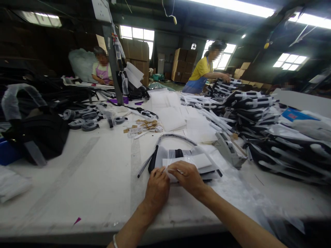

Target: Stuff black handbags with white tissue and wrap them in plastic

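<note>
A black bag (153,159) lies on the table in front of me, its wrapped strap (178,136) arching over the far side. White wrapping sheets (203,161) cover much of it, and a piece of clear plastic (171,155) lies on top. My left hand (158,184) is closed, its fingertips pinching the plastic's near left edge. Close beside it, my right hand (187,175) has its thumb and fingers pressed together on the same plastic. The fingertips nearly meet, and exactly what lies between them is partly hidden.
A grey box-shaped device (230,150) stands right of the bag. Stacked black bags (269,151) fill the right side. Farther back are white sheets (169,119), brown tags (148,125) and rolled straps (89,125). A wrapped black bag (43,132) sits left. Two co-workers (200,74) are beyond.
</note>
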`<state>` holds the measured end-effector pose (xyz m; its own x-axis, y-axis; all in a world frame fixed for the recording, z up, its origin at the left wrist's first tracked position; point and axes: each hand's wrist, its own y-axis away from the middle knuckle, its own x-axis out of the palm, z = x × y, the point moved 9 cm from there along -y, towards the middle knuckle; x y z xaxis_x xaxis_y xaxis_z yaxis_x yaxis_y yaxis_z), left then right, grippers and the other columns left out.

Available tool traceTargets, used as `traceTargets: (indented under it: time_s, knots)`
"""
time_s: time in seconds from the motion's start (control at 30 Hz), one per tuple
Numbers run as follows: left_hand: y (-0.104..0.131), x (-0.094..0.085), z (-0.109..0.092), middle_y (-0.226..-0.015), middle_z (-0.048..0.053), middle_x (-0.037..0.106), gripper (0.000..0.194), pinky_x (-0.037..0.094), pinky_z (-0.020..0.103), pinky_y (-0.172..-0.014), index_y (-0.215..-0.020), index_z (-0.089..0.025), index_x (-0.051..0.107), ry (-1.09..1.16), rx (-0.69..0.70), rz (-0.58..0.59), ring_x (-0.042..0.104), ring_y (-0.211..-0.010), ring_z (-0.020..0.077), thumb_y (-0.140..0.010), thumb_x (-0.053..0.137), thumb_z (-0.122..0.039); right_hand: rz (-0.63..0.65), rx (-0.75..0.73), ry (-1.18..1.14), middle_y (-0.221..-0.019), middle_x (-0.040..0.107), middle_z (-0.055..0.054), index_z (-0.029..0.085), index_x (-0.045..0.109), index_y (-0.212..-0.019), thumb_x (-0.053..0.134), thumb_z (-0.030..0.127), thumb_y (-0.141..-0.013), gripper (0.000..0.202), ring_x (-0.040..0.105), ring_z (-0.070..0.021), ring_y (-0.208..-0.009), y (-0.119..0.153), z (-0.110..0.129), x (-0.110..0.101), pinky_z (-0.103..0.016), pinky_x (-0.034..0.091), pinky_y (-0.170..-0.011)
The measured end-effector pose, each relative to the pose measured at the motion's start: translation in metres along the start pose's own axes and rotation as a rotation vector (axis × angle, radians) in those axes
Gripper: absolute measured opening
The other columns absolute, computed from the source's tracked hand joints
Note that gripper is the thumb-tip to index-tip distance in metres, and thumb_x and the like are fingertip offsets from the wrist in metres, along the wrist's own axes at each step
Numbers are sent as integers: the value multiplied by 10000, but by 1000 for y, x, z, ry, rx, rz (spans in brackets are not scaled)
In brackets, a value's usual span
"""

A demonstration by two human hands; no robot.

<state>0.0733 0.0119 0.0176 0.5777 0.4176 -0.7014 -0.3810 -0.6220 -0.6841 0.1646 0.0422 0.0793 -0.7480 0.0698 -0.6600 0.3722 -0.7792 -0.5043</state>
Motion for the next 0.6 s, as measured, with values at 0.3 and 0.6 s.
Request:
traceTargets:
  time_s: [0.3, 0.6]
  knots:
    - [-22, -3, 18, -685, 9, 594, 205, 478, 463, -879, -689, -212, 511, -10, -307, -51, 583, -717, 196, -877, 508, -131, 101, 288, 64, -731, 697, 14, 205, 691, -689, 704, 192, -802, 115, 638, -145, -724, -38, -81, 24, -251, 469, -701]
    - [-25, 1, 21, -687, -15, 586, 136, 459, 450, -946, -798, -209, 556, -99, -278, -53, 594, -683, 175, -891, 496, -130, 150, 406, 225, -752, 678, -17, 198, 693, -680, 721, 203, -749, 75, 603, -170, -733, -28, -101, 33, -273, 403, -679]
